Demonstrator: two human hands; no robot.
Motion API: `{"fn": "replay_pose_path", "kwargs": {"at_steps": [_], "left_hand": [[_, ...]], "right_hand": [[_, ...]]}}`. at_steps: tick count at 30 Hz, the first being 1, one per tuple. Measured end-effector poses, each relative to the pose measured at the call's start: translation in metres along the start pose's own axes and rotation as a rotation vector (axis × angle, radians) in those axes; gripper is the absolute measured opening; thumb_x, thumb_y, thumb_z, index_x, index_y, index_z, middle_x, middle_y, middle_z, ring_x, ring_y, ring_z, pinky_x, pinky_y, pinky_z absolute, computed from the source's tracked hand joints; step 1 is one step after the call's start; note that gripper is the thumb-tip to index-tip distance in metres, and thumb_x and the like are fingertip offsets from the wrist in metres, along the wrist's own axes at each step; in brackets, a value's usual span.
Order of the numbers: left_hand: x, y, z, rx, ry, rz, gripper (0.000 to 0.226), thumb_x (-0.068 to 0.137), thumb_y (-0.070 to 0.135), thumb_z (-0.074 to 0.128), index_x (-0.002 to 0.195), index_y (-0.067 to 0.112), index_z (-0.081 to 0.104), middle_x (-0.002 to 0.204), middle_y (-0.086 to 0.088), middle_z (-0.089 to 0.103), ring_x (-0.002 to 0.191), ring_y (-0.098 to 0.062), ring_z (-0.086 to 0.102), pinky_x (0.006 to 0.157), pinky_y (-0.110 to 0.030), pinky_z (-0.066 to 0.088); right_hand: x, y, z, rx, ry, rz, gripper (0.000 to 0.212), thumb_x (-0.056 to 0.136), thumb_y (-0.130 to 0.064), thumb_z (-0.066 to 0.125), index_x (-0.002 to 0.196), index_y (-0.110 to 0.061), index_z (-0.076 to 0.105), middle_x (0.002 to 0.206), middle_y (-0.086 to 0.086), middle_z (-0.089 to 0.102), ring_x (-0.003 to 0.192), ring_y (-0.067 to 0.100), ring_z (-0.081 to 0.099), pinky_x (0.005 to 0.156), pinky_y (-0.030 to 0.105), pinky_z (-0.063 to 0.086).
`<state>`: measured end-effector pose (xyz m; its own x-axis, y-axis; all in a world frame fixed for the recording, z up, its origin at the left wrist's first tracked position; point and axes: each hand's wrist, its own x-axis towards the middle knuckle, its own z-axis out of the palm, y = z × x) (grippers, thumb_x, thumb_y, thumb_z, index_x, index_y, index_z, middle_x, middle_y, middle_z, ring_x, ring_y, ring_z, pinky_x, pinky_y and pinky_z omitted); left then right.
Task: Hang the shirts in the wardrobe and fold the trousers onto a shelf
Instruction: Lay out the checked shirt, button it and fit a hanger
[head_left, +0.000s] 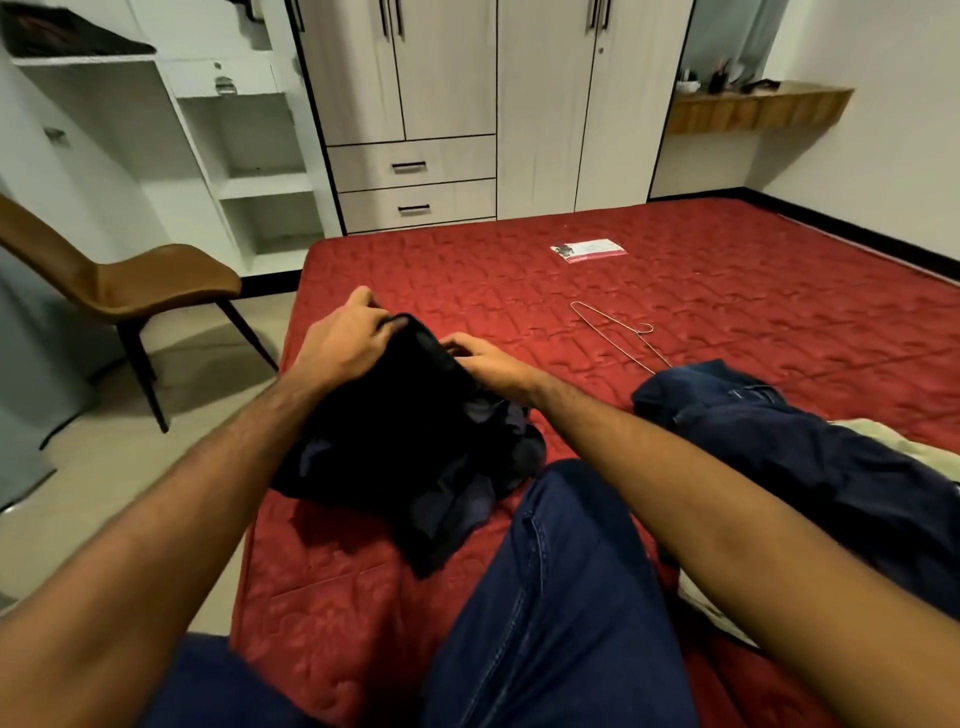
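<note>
Both hands lift one dark garment (415, 441) at mid-frame, its lower end bunched on the red bed (727, 291). Left hand (343, 343) fingers curl over the top edge; right hand (488, 358) pinches the same edge w/ fingers narrow. Risk, imo: fabric's too dark to tell shirt from trousers, so it may get sorted wrong, or slip off the bed's near edge. Count: 1 wire hanger (613, 332) centre-right, 1 blue trousers heap (779, 431) at right, 1 wardrobe (493, 104) up top, doors closed.

A brown chair (156, 283) stood on the floor at the left. A flat plastic packet (589, 250) lay far out on the red mattress (727, 291). A wooden ledge (758, 111) hung far right.
</note>
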<state>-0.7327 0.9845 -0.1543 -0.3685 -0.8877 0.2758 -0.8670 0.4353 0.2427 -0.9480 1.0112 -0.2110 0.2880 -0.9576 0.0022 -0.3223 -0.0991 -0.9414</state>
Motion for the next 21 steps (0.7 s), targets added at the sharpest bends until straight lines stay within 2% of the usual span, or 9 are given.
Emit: {"fn": "replay_pose_path", "kwargs": {"at_steps": [3,5,7,10,11,13,14,17,21], "left_hand": [[0.006,0.021,0.011,0.014,-0.005,-0.046,0.046,0.1,0.052,0.042,0.097,0.015,0.069,0.105,-0.011,0.063,0.104,-0.035,0.063,0.081,-0.042,0.048],[0.006,0.027,0.013,0.005,0.055,-0.084,0.037,0.099,0.05,0.045,0.093,0.017,0.062,0.106,-0.018,0.069,0.101,-0.04,0.064,0.075,-0.042,0.046],[0.005,0.027,0.015,-0.002,0.087,-0.106,0.026,0.099,0.046,0.048,0.099,0.021,0.054,0.106,-0.02,0.069,0.1,-0.042,0.064,0.075,-0.043,0.046],[0.0,0.029,0.018,-0.082,0.075,-0.137,0.018,0.1,0.038,0.048,0.11,0.023,0.047,0.106,-0.023,0.067,0.1,-0.043,0.063,0.078,-0.044,0.046],[0.001,0.03,0.018,-0.161,0.076,-0.161,0.014,0.1,0.035,0.048,0.108,0.024,0.047,0.104,-0.021,0.067,0.098,-0.041,0.063,0.079,-0.044,0.048],[0.003,0.027,0.013,-0.384,0.085,-0.194,0.006,0.099,0.029,0.049,0.103,0.026,0.047,0.098,-0.014,0.068,0.089,-0.033,0.064,0.08,-0.043,0.053],[0.004,0.025,0.01,-0.479,0.083,-0.195,0.004,0.099,0.025,0.05,0.102,0.024,0.048,0.094,-0.011,0.068,0.084,-0.029,0.064,0.078,-0.042,0.054],[0.003,0.011,-0.004,-0.558,0.018,-0.188,0.008,0.099,0.019,0.054,0.093,0.019,0.05,0.08,-0.004,0.062,0.072,-0.02,0.057,0.073,-0.036,0.046],[0.002,-0.021,-0.01,-0.517,-0.109,-0.245,0.018,0.09,0.028,0.069,0.075,0.026,0.059,0.095,-0.004,0.053,0.095,-0.021,0.051,0.091,-0.035,0.038]], "right_hand": [[-0.011,-0.013,0.017,0.25,-0.044,0.069,0.022,0.096,-0.024,0.059,0.117,-0.019,0.056,0.113,-0.001,0.062,0.101,0.01,0.058,0.086,0.027,0.046],[-0.017,-0.018,0.014,0.377,-0.076,0.153,0.027,0.09,-0.053,0.061,0.104,-0.031,0.058,0.101,-0.006,0.061,0.091,0.01,0.058,0.078,0.031,0.042],[-0.019,-0.015,0.004,0.434,-0.069,0.198,0.04,0.082,-0.069,0.061,0.102,-0.034,0.057,0.097,-0.006,0.058,0.084,0.012,0.056,0.068,0.03,0.04],[-0.017,-0.002,-0.003,0.07,0.018,0.116,0.053,0.083,-0.049,0.074,0.124,-0.026,0.05,0.12,-0.001,0.059,0.099,0.013,0.061,0.072,0.031,0.047],[-0.01,0.007,-0.003,-0.131,0.085,0.031,0.052,0.081,-0.037,0.08,0.121,-0.018,0.053,0.115,0.004,0.059,0.096,0.014,0.059,0.073,0.031,0.047],[0.004,0.016,-0.001,-0.272,0.253,-0.115,0.025,0.082,-0.02,0.08,0.098,-0.012,0.062,0.091,0.007,0.058,0.082,0.015,0.055,0.07,0.03,0.042],[0.005,0.012,0.0,-0.194,0.293,-0.132,0.013,0.085,-0.013,0.076,0.088,-0.013,0.063,0.079,0.003,0.057,0.072,0.012,0.053,0.064,0.029,0.04],[0.012,-0.003,-0.011,0.183,0.338,-0.096,0.012,0.095,-0.003,0.061,0.086,-0.009,0.065,0.064,-0.008,0.058,0.054,-0.001,0.051,0.056,0.019,0.041],[0.03,-0.023,-0.027,0.265,0.272,-0.044,0.013,0.099,-0.006,0.056,0.098,-0.002,0.068,0.066,-0.009,0.068,0.057,0.002,0.06,0.058,0.017,0.049]]}}
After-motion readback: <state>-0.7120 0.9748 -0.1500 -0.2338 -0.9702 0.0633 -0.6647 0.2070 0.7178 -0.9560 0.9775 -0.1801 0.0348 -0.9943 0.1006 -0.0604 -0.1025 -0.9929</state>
